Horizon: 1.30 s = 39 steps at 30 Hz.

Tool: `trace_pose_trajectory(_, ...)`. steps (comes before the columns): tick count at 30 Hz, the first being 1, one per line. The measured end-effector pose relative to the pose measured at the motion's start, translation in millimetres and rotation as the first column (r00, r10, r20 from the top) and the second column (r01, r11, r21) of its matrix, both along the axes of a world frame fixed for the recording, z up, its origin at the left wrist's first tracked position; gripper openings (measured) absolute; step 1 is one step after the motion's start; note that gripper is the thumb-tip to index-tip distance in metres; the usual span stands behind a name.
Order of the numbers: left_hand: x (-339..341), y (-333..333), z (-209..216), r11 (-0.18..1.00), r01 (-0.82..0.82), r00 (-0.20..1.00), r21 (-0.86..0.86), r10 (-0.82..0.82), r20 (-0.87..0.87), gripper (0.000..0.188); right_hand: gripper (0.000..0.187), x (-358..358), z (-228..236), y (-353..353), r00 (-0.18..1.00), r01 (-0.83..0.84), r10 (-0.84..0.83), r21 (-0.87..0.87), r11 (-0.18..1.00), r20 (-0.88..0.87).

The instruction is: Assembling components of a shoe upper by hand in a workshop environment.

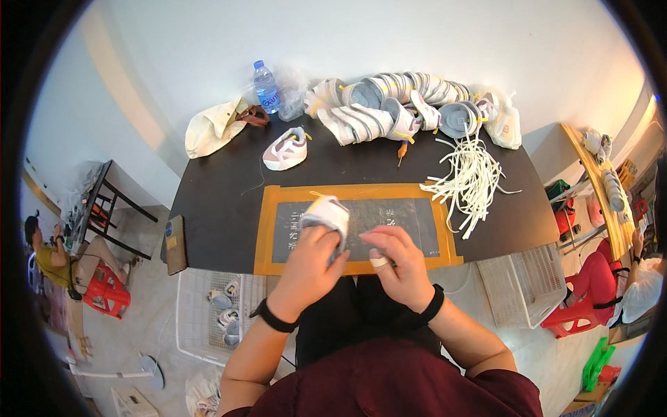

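Observation:
My left hand [313, 260] is closed on a small white and grey-pink shoe upper [329, 213], lifted over the dark mat [361, 224] on the table. A yellow bit shows at the upper's top edge. To the right of it, my right hand [399, 267] has its fingers bent together, pointing left toward the upper. A whitish wrap circles one of its digits. Whatever its fingertips hold, if anything, is too small to make out. Another shoe upper [285, 149] lies at the table's left, with a thin dark thread trailing from it.
Nested shoe uppers [389, 90] line the table's back, near a water bottle [266, 87] and a cream bag [214, 129]. White laces [469, 177] hang at right; an awl [402, 150] lies behind the mat. A phone [176, 243] rests at the left edge. Baskets [524, 285] flank me.

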<state>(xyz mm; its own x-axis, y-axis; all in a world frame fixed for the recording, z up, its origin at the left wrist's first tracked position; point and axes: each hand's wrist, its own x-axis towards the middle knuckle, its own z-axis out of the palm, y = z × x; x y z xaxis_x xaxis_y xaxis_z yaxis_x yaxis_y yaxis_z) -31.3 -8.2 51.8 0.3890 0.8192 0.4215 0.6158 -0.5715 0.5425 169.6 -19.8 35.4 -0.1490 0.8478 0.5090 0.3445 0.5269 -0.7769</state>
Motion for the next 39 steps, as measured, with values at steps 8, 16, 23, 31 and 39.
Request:
trace_pose_trajectory(8, 24, -7, -6, 0.995, 0.070, 0.993, 0.065, -0.063, -0.099, 0.031, 0.019, 10, -28, 23, 0.942, 0.071, -0.036, -0.094, 0.993, 0.334)
trace_pose_trajectory(16, 3, 12, -5, 0.946, 0.175, 0.917, 0.274, -0.056, -0.394, 0.021, 0.019, 19, -45, 27, 0.912, 0.011, 0.014, -0.057, 0.998, 0.411)
trace_pose_trajectory(23, 13, -19, -23, 0.930, 0.179, 0.869, 0.321, 0.004, -0.495, 0.021, 0.025, -5, -15, 15, 0.988, 0.074, -0.063, -0.075, 0.994, 0.139)
trace_pose_trajectory(31, 9, 18, 27, 0.939, 0.211, 0.946, 0.273, -0.125, -0.300, 0.016, 0.025, -25, -55, 5, 0.859, 0.093, -0.123, 0.083, 0.992, 0.497)
trace_pose_trajectory(39, 22, 77, 8, 0.934, 0.343, 0.740, 0.104, -0.200, -0.642, 0.010, 0.028, -24, -62, 4, 0.855, 0.060, -0.140, 0.173, 0.983, 0.499)
